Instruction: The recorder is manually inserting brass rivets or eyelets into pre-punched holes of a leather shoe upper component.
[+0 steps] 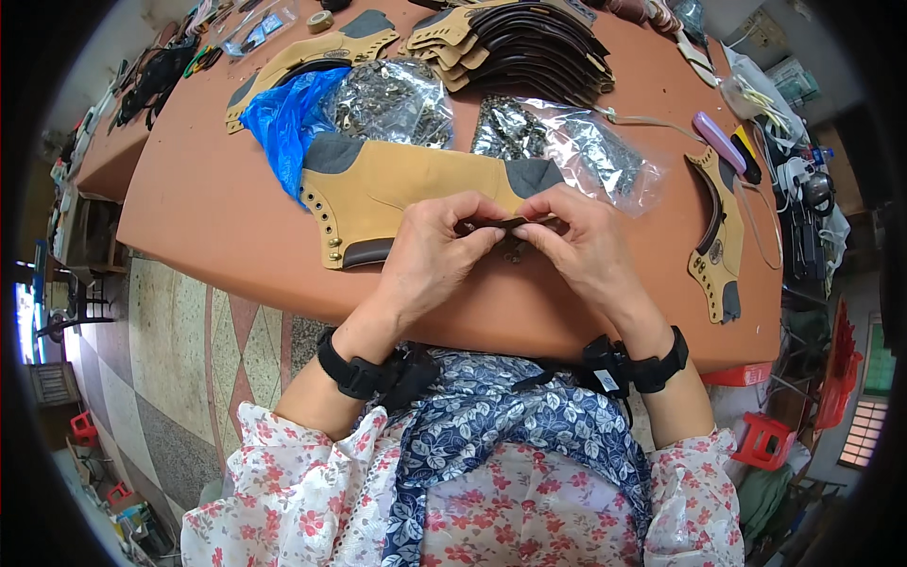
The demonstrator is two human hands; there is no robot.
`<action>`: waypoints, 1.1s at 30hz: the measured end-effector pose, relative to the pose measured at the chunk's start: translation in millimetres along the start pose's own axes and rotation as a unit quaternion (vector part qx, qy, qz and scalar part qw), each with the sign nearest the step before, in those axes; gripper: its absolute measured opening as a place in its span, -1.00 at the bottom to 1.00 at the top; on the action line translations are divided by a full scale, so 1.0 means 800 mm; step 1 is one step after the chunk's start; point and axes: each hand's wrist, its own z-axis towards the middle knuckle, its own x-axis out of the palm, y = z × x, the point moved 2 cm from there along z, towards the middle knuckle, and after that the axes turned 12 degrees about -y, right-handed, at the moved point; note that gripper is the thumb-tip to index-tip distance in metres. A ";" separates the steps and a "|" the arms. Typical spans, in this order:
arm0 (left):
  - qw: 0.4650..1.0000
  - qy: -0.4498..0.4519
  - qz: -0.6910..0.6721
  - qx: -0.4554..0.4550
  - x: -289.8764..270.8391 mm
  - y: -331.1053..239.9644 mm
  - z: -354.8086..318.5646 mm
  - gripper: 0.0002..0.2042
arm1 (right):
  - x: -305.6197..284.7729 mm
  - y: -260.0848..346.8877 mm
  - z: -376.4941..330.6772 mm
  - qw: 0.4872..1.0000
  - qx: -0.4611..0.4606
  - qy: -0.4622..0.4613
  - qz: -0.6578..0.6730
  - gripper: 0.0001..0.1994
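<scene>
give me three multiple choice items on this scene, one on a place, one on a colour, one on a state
1. Where does the blue plastic bag lie?
A. on the floor
B. on the table, far left of the tan leather piece
C. in the lap

2. What colour is the table?
A. white
B. green
C. reddish-brown

3. How is the dark strip held?
A. pinched between the left hand and right hand
B. lying loose
C. in one hand only

Answers: B, the bag sits beside the tan leather piece; C, the bare top shows it; A, both hands' fingertips close on it.

Matt tan suede-like leather piece (416,194) with shiny metal rivets (328,227) lies beside glossy clear plastic bags (567,146).
</scene>
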 end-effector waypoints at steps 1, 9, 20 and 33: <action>1.000 0.004 -0.005 0.002 0.000 0.002 0.000 -0.84 | -0.001 -0.001 -0.002 1.000 -0.027 -0.004 -0.012 -0.90; 0.998 0.066 -0.016 -0.007 -0.038 -0.019 -0.015 -0.83 | -0.004 0.016 -0.007 0.977 -0.188 -0.077 -0.064 -0.85; 0.875 0.179 -0.309 -0.328 -0.035 0.010 -0.023 -0.55 | 0.007 0.023 -0.012 0.950 -0.272 -0.129 -0.082 -0.85; 0.864 -0.017 -0.402 -0.301 -0.033 0.038 -0.002 -0.81 | -0.030 0.003 -0.006 0.984 -0.099 -0.087 -0.116 -0.88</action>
